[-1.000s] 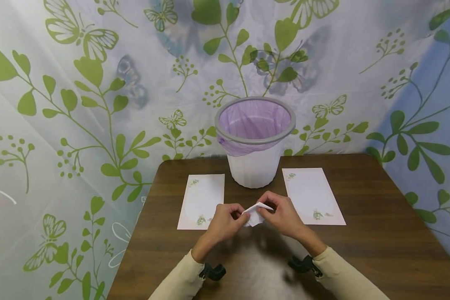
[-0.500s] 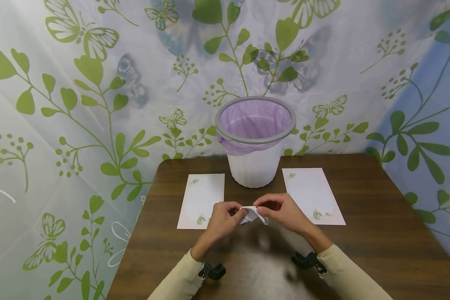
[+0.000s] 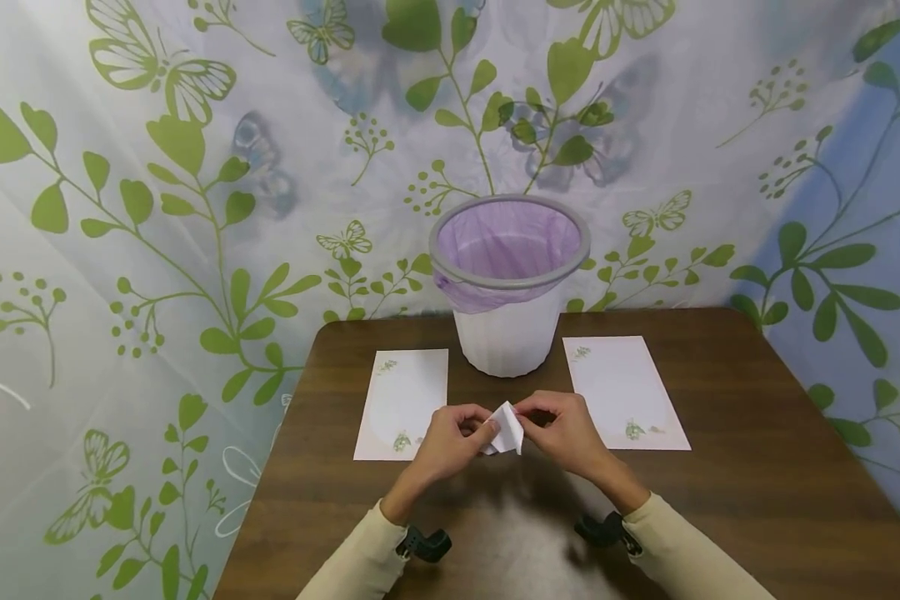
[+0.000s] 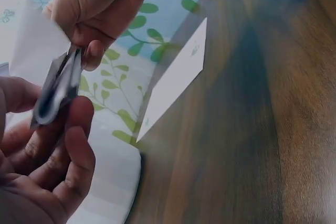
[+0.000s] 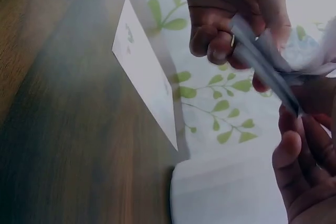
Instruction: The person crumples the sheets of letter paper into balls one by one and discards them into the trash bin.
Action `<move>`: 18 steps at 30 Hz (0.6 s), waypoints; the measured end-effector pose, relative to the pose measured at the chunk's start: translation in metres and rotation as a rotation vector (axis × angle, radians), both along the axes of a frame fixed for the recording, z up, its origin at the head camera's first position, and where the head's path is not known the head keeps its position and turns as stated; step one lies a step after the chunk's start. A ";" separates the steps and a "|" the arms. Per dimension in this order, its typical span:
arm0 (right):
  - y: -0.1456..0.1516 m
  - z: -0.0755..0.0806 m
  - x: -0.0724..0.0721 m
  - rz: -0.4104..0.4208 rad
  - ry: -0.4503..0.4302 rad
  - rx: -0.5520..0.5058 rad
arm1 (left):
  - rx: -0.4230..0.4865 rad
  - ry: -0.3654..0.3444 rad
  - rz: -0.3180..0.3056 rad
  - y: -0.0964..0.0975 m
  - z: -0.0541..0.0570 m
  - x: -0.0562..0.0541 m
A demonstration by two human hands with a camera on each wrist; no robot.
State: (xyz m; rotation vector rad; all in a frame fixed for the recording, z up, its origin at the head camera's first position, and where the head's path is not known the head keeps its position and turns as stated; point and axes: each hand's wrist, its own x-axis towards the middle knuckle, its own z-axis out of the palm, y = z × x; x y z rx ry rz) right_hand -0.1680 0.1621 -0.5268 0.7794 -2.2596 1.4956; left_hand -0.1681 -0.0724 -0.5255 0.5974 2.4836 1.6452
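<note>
Between the two hands, above the table, is a small folded piece of white paper [image 3: 507, 431] with a pointed top. My left hand [image 3: 452, 442] pinches its left side between thumb and fingers. The thumb and fingertips of my right hand [image 3: 566, 429] pinch its upper right corner. In the left wrist view the folded paper [image 4: 59, 85] appears edge-on, its layers stacked and slightly blurred. The right wrist view catches the paper [image 5: 265, 66] as a thin slanted strip with a flap standing off it, fingers of both hands at its ends.
A white bin [image 3: 506, 333] with a purple liner stands at the back of the brown table [image 3: 727, 500]. Flat printed sheets lie on either side, a left sheet [image 3: 405, 396] and a right sheet [image 3: 622, 387]. A leaf-patterned curtain [image 3: 390, 125] hangs behind.
The folded paper has been turned between the hands; its point now stands up and one flap hangs at the right. The right hand shifted slightly, while the left stayed nearly in place.
</note>
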 end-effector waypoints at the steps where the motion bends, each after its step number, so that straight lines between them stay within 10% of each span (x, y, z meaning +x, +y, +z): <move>1: 0.000 0.000 0.000 0.017 0.007 -0.003 | 0.000 0.003 0.006 0.000 0.000 0.000; 11: 0.008 -0.002 0.001 0.247 -0.242 -0.091 | -0.002 0.061 0.065 -0.002 0.004 -0.003; 18: 0.002 -0.002 0.000 0.167 -0.179 -0.072 | -0.006 0.077 0.041 0.000 0.004 -0.004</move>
